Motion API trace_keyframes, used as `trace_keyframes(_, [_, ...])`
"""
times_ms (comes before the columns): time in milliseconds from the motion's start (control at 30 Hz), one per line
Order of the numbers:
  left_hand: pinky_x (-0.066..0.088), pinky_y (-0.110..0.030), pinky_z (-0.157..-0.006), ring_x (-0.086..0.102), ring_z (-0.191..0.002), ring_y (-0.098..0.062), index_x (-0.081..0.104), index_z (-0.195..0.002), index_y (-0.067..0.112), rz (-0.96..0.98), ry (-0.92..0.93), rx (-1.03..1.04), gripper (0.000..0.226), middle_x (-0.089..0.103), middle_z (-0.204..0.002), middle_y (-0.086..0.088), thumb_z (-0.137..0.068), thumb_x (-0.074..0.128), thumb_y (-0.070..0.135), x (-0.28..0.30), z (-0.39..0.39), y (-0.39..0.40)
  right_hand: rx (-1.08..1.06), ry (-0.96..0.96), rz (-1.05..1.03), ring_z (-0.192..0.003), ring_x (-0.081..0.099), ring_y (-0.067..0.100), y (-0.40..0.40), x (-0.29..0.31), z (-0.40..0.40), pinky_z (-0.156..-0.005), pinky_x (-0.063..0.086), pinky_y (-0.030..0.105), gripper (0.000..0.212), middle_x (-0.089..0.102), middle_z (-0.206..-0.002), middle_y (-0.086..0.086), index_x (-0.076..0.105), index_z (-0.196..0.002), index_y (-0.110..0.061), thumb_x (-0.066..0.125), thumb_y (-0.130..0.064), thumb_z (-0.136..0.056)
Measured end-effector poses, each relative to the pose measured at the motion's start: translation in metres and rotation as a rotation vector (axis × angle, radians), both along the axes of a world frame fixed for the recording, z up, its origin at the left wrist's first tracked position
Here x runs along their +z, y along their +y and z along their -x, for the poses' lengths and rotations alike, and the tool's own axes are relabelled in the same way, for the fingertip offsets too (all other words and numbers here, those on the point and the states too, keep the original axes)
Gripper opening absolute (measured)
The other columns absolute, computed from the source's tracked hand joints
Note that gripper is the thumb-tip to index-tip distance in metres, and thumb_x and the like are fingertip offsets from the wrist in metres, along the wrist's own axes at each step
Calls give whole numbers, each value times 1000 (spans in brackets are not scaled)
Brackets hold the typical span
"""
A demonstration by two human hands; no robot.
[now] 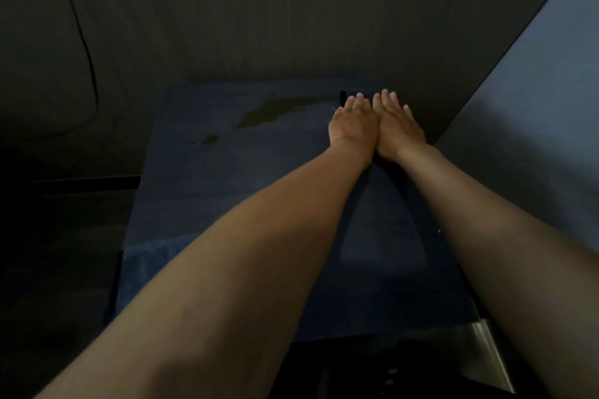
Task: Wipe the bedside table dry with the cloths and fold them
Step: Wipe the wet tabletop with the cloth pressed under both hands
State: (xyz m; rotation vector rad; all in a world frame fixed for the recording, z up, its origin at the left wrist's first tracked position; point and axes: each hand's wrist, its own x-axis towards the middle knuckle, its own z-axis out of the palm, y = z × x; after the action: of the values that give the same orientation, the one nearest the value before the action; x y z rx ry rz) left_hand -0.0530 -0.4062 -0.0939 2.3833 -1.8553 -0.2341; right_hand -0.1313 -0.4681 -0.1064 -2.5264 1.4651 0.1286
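The bedside table point(201, 172) has a dark blue top and fills the middle of the dim view. A wet-looking brownish patch point(275, 110) lies near its far edge, with a small spot point(210, 139) to the left. My left hand point(353, 121) and my right hand point(397, 126) lie flat side by side at the far right of the top, fingers straight and pointing at the wall. Whether a cloth lies under them I cannot tell. A blue textured cloth point(152, 266) rests at the table's near left edge, partly under my left forearm.
A dark wall point(291, 26) rises right behind the table. A pale slanted panel point(534, 107) borders the right side. A black cable point(87, 58) hangs at the left. A shiny metal piece point(489, 353) shows at the bottom right.
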Motion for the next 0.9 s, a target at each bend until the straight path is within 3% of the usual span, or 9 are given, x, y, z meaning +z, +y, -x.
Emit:
trace_keyframes(267, [16, -35, -123, 7, -153, -22, 8, -157, 4, 20, -38, 87, 63, 5, -166, -11, -104, 42, 12, -6, -76, 33, 62, -6, 23, -153, -8, 20, 35, 1, -79, -122, -3, 37, 78, -8, -166, 10, -3, -158, -8, 47, -31, -102])
trace_keyframes(600, [15, -34, -123, 6, -153, -21, 7, -157, 6, 0, -78, 232, 66, 4, -166, -9, -103, 44, 14, -8, -193, 137, 226, -56, 16, -153, -9, 20, 136, 5, -203, -124, -4, 37, 70, -9, -166, 10, -2, -158, -5, 35, -31, -104])
trace_keyframes(900, [13, -35, -123, 5, -153, -20, 8, -158, 9, -8, -86, 295, 66, 4, -166, -8, -103, 44, 15, -13, -257, 200, 306, -21, 15, -153, -10, 23, 196, 7, -268, -124, -3, 38, 73, -11, -165, 13, -5, -157, -3, 38, -28, -103])
